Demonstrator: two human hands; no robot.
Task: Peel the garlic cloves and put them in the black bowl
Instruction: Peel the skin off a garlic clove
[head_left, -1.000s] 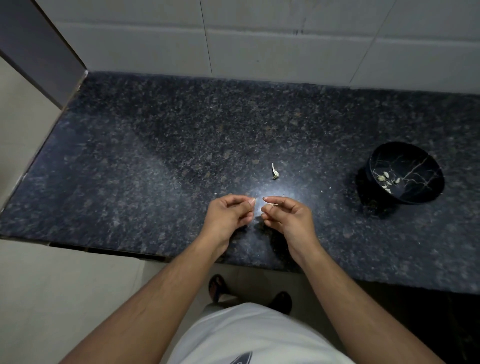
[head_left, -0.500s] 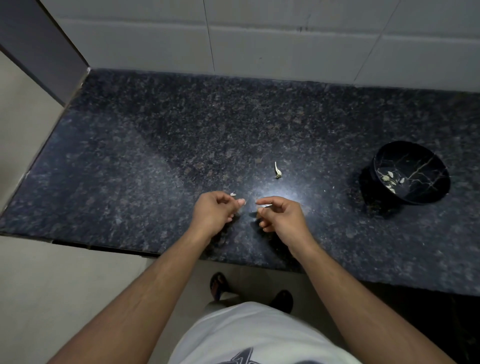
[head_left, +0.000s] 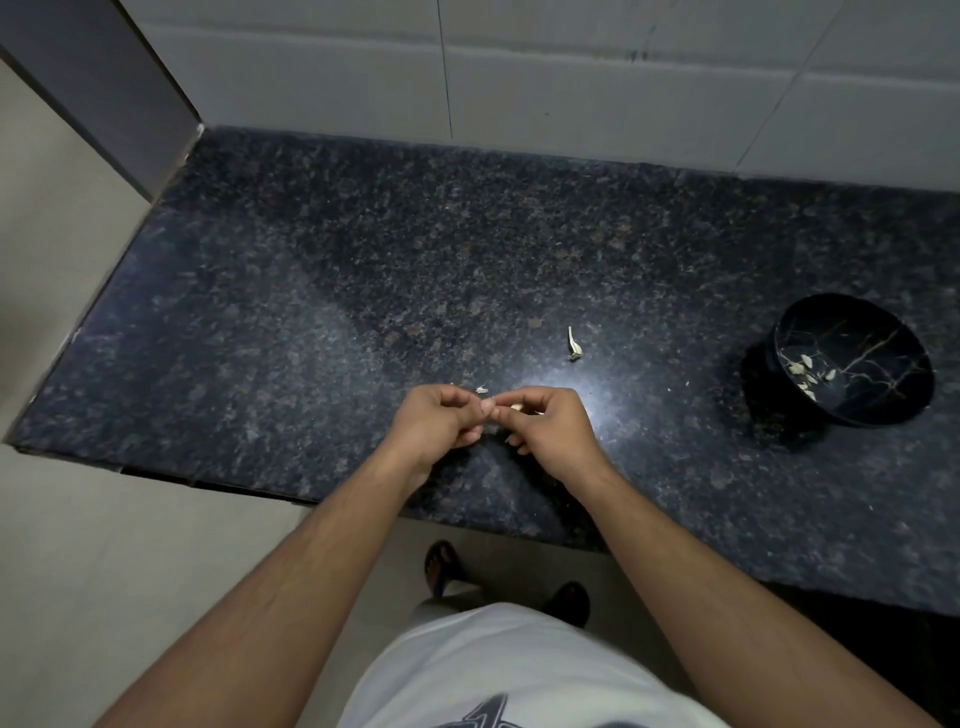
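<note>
Several peeled cloves (head_left: 804, 370) in black bowl (head_left: 883, 332)

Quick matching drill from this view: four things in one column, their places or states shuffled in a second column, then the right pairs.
1 black bowl
2 right hand
3 garlic stem scrap
4 left hand

A lies loose on the counter beyond the hands
B pinches a pale garlic clove
C far right, a few cloves inside
D fingers curled, fingertips meeting the other hand's

Pairs: 1-C, 2-B, 3-A, 4-D
</note>
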